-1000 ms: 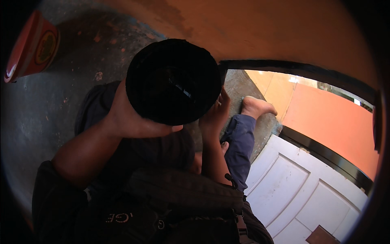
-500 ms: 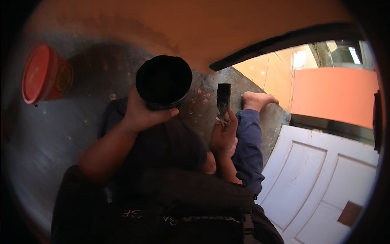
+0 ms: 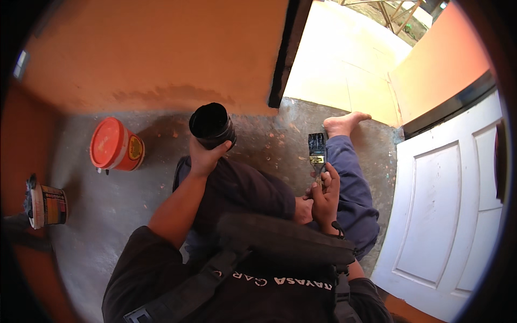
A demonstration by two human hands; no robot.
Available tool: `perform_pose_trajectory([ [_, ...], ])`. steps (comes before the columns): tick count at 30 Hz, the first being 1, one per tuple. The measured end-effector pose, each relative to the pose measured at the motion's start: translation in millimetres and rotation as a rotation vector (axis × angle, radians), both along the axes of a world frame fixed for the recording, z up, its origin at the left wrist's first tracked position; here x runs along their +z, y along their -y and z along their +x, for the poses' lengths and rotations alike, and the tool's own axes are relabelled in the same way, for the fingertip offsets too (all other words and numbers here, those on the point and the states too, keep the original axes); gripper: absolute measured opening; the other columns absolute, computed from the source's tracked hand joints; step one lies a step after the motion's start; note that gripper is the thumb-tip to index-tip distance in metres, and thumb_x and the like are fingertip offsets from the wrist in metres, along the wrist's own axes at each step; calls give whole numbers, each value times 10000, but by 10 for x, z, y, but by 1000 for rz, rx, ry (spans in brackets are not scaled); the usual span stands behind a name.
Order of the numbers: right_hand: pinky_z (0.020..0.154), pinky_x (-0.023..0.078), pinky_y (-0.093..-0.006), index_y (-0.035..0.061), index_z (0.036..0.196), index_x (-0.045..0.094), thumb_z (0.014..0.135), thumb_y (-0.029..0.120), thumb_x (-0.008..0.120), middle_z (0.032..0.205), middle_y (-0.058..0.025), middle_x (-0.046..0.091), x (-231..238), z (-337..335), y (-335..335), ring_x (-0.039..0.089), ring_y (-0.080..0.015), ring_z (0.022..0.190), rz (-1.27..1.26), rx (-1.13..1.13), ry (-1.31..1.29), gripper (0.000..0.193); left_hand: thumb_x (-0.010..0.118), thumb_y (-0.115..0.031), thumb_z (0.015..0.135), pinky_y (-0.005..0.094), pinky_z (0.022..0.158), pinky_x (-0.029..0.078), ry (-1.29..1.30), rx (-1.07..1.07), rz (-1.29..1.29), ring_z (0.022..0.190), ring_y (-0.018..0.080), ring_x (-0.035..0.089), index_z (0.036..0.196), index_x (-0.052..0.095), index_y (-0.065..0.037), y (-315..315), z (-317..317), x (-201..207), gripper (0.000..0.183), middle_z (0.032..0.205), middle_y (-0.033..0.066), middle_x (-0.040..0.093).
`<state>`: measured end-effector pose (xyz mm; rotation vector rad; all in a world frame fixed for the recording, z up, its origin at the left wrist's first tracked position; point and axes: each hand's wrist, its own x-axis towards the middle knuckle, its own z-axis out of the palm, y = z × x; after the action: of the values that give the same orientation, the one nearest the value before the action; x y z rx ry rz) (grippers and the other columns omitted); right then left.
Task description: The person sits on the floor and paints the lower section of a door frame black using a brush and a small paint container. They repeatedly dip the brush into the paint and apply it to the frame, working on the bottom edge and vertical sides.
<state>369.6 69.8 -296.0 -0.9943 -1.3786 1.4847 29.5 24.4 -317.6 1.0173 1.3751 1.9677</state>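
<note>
Fingers and thumb of my left hand (image 3: 203, 157) wrap round the lower side of a black round tub (image 3: 229, 131). The tub is tilted with its open top away from me, and its inside is all dark. In my right hand (image 3: 324, 200) is a paintbrush (image 3: 317, 148) held by its handle, bristles pointing up. The bristles look black and wet, above a gold-coloured metal band. Brush and tub are well apart, both raised above my bent legs.
A red lidded bucket (image 3: 107, 144) stands on the grey floor (image 3: 124, 215) at left, a smaller paint pail (image 3: 51, 204) nearer the left rim. An orange wall (image 3: 161, 48) with a dark door post (image 3: 285, 59) rises ahead. On the right is a white panelled door (image 3: 431, 210).
My view has swung, so more floor, the small pail and the bright doorway show. The tub appears smaller and farther from me. Both hands keep their holds.
</note>
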Motion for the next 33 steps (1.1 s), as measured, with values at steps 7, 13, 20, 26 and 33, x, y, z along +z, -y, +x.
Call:
perform_pose_trajectory([
  [7, 642, 569, -272, 68, 1531, 294, 990, -56, 487, 1237, -181, 581, -31, 72, -43, 600, -118, 763, -81, 61, -128, 588, 881, -85, 776, 359, 1006, 497, -100, 119, 20, 1128, 210, 646, 1331, 546, -29, 128, -11, 52, 650, 1260, 100, 641],
  [13, 656, 579, -292, 26, 1378, 440, 993, -34, 518, 1186, -168, 613, -39, 178, -80, 629, -138, 763, -168, 107, -219, 397, 887, -98, 776, 362, 1011, 495, -83, 148, 37, 1128, 212, 647, 1339, 539, -32, 192, 150, 147, 665, 1244, 98, 646],
  [20, 903, 561, -349, -3, 1302, 536, 947, 49, 657, 1208, -132, 624, 166, 309, -109, 670, -196, 987, -80, 295, -238, 379, 883, -72, 758, 366, 982, 517, -101, 28, 21, 1110, 208, 655, 1323, 545, -14, 185, 500, 347, 661, 1221, 103, 657],
  [26, 957, 513, -348, 18, 1348, 518, 754, 92, 897, 1148, -79, 629, 624, 369, -219, 621, -205, 1087, 38, 426, -298, 709, 900, -66, 718, 359, 978, 517, -84, -118, -17, 1100, 190, 658, 1296, 572, -2, 76, 799, 606, 668, 1193, 90, 676],
  [33, 739, 469, -287, 43, 901, 595, 802, -66, 754, 896, -50, 605, 1227, 465, -325, 569, -139, 809, 590, 85, -23, 216, 973, -184, 655, 383, 1054, 478, -320, -130, -48, 1237, 219, 599, 1388, 499, -14, 60, 838, 753, 889, 1319, 127, 617],
])
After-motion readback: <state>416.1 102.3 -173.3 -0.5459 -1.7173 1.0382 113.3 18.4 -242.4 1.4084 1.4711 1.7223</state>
